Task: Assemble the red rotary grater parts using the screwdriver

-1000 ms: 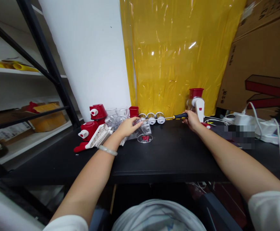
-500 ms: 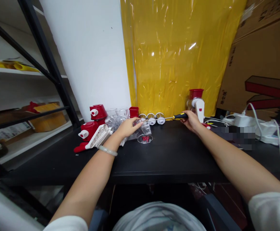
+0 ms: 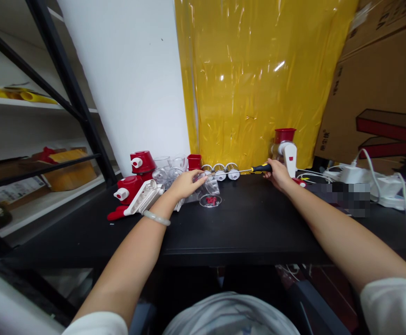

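My right hand (image 3: 278,174) is closed round the black-and-yellow handle of a screwdriver (image 3: 261,168). Its thin shaft points left and ends at the fingers of my left hand (image 3: 188,183). Those fingers are closed on a clear plastic part (image 3: 211,187), held above the table; the hand hides much of it, and where exactly the tip meets it is too small to tell. Just below, a round clear dish (image 3: 203,205) holds several small red pieces (image 3: 211,201).
Behind my hands stand several metal-rimmed drums (image 3: 219,172) and a red hopper (image 3: 194,162). Red and white grinder parts (image 3: 129,190) and clear plastic pieces (image 3: 161,174) lie left. An upright red-and-white grinder (image 3: 289,156) and white power adapters (image 3: 352,174) are right on the black table (image 3: 244,232).
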Motion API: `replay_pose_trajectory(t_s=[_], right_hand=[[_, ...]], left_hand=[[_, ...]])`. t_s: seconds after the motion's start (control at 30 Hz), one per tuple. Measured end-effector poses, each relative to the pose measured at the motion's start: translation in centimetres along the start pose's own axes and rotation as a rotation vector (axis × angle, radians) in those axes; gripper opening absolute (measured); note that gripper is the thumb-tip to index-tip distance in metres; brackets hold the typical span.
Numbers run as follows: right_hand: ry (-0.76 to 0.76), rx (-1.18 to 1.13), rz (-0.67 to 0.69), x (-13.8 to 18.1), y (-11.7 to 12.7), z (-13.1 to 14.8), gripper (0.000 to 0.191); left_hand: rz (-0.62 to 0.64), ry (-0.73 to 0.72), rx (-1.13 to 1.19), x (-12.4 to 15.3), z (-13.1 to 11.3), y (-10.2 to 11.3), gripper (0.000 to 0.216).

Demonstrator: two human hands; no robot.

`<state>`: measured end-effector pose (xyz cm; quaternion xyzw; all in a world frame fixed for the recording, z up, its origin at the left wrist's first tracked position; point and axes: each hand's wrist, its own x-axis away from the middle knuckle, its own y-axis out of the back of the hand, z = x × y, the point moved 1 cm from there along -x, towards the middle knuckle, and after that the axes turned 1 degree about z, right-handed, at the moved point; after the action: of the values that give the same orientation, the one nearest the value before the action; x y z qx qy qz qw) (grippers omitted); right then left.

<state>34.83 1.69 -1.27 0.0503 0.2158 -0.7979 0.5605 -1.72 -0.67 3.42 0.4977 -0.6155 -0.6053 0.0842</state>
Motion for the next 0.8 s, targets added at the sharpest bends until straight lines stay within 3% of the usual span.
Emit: replay_pose_trajectory(t_s=[0.2,0.5,0.8], right_hand=[[-0.057,-0.122,-0.024,0.2,-0.4,0.3,0.012],[-0.089,-0.126,-0.037,0.2,-0.3,0.6,0.007],[0.052,0.109,-0.017,-0.5,0.6,-0.6,0.036]], left_hand=[[0.01,0.0,-0.006,0.1,-0.2,0.1,0.051],[0.009,-0.005,-0.008,0.1,-0.1,0.1,0.051],[0.002,-0.007,-0.006,0.0,-0.1,0.0,0.049]])
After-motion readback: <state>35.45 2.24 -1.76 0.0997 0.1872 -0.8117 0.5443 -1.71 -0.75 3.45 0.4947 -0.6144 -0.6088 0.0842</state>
